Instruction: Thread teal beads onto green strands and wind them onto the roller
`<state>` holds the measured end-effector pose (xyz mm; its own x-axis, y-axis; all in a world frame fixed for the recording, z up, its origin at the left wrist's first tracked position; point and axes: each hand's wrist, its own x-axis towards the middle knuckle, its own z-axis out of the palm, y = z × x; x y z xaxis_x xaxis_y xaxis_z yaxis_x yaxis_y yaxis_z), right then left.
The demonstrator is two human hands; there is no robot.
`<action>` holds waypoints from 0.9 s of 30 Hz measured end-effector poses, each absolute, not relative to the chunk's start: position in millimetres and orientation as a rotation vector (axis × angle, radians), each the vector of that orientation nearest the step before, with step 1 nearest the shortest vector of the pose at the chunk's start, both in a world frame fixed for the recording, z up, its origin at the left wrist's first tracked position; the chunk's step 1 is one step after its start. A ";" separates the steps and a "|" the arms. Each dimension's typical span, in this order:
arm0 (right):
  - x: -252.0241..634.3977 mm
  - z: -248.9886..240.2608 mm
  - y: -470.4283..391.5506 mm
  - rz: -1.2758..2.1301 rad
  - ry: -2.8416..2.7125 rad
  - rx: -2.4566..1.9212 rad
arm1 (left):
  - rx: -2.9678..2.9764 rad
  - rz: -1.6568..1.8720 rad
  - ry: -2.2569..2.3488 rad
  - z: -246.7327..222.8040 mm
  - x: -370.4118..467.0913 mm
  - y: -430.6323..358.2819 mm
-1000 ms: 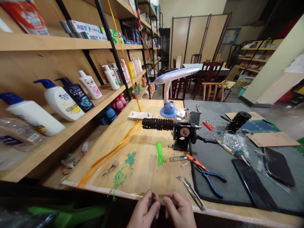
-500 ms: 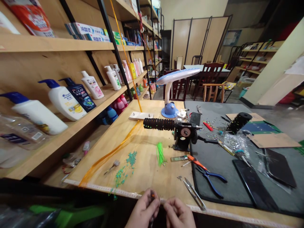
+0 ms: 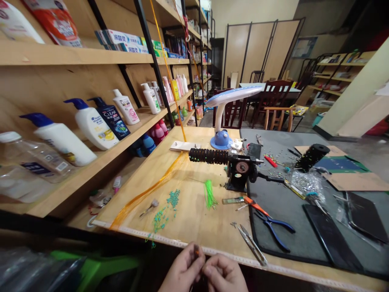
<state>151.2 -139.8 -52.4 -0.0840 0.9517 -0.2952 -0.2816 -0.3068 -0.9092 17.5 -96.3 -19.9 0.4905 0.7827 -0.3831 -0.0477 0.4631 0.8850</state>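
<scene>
Table: since the pale wooden table (image 3: 194, 227) ends at bottom centre, better to work over the wood than the dark gap; drops stay findable.
Crank rig: black metal hand-crank device (image 3: 237, 174), right of centre, well apart; leave it be.
Thread: loose orange thread bundle (image 3: 146, 188), left of centre; don't snag it.
Left hand: (image 3: 185, 267) bottom centre, thumb and fingertips pinched on the bit.
Right hand: (image 3: 223, 273) just beside it, thumb against curled fingers; can't tell what's between.
Snips: slim steel snips (image 3: 258, 255), lower right, near right hand, tips pointing up-frame.
Bit: small orange bit (image 3: 197, 252), bottom centre, at left fingertips; mostly hidden. Pinch light, brace hands together, move fingertips only.
</scene>
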 end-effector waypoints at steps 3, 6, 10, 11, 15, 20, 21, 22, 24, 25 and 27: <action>145.2 -55.4 -142.6 1.606 -0.840 -1.266 | 0.896 0.560 0.855 -32.0 10.7 -99.8; 138.7 -58.9 -145.3 1.656 -0.786 -1.326 | 0.779 0.546 0.806 -46.3 3.9 -105.7; 132.4 -56.4 -148.9 1.674 -0.771 -1.372 | 0.712 0.525 0.794 -54.5 -3.4 -111.4; 131.4 -54.7 -149.2 1.671 -0.779 -1.391 | 0.728 0.525 0.797 -54.3 -4.7 -111.6; 128.7 -48.7 -148.6 1.673 -0.818 -1.451 | 0.826 0.512 0.807 -50.6 -8.3 -109.5; 127.4 -47.2 -147.0 1.678 -0.840 -1.465 | 0.886 0.484 0.824 -47.2 -10.5 -107.7; 127.4 -47.5 -146.8 1.681 -0.840 -1.462 | 0.898 0.481 0.825 -46.7 -10.7 -107.5; 127.6 -47.9 -146.6 1.687 -0.837 -1.455 | 0.911 0.479 0.825 -46.2 -10.9 -107.2; 128.3 -49.3 -146.6 1.693 -0.834 -1.444 | 0.927 0.475 0.829 -45.3 -11.0 -106.3; 128.7 -50.3 -146.7 1.695 -0.834 -1.442 | 0.931 0.474 0.828 -44.8 -11.1 -105.8; 129.6 -52.7 -147.2 1.696 -0.838 -1.440 | 0.938 0.474 0.832 -43.9 -11.1 -104.8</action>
<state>129.6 -147.2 -52.7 -0.0903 0.8609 -0.5006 -0.1260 -0.5085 -0.8518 -11.1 -104.8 -43.9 0.6063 0.6792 -0.4136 -0.0092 0.5261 0.8504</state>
